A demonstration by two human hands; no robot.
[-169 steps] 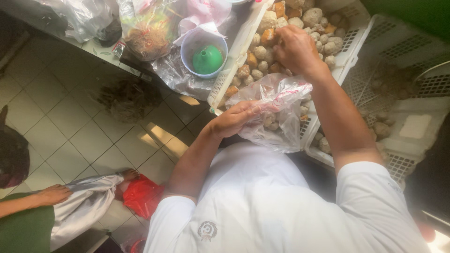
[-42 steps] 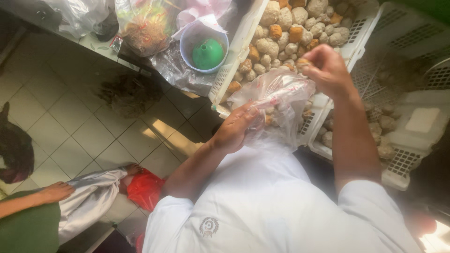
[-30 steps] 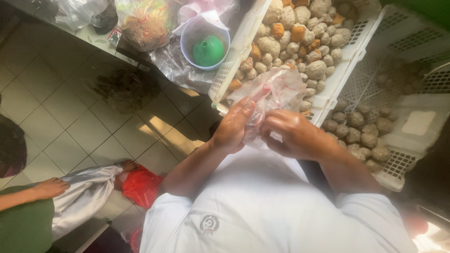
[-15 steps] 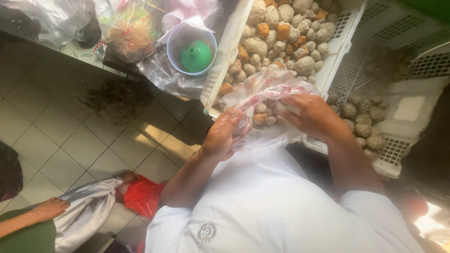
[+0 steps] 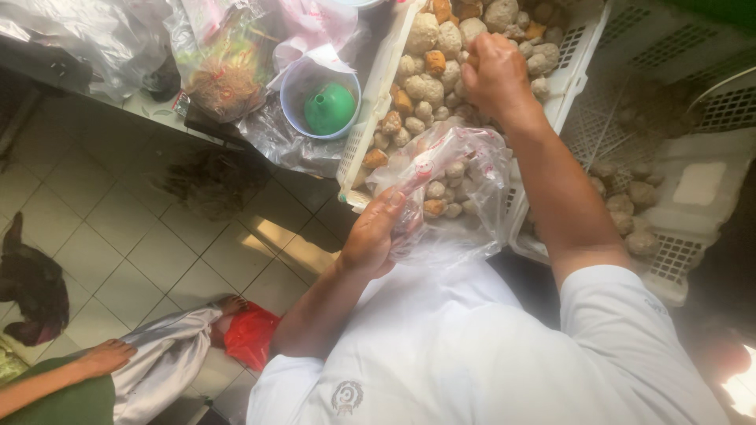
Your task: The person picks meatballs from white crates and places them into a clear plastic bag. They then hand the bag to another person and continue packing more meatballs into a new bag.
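My left hand (image 5: 376,234) grips the edge of a clear plastic bag (image 5: 457,189) that holds several pale and brown food balls. The bag hangs open in front of my white shirt, against the near rim of a white perforated crate (image 5: 370,138). The crate is heaped with beige balls and orange fried pieces (image 5: 429,47). My right hand (image 5: 494,75) reaches into that heap with fingers curled over the pieces; what it holds is hidden.
A clear tub with a green funnel (image 5: 329,106) stands left of the crate, among plastic bags (image 5: 228,55). A second white crate (image 5: 669,197) lies at the right. Below, on the tiled floor (image 5: 118,236), another person's hand (image 5: 106,356) rests by white cloth and a red bag (image 5: 250,334).
My right hand has gone from the bag back up into the crate's heap. My left hand still holds the bag open.
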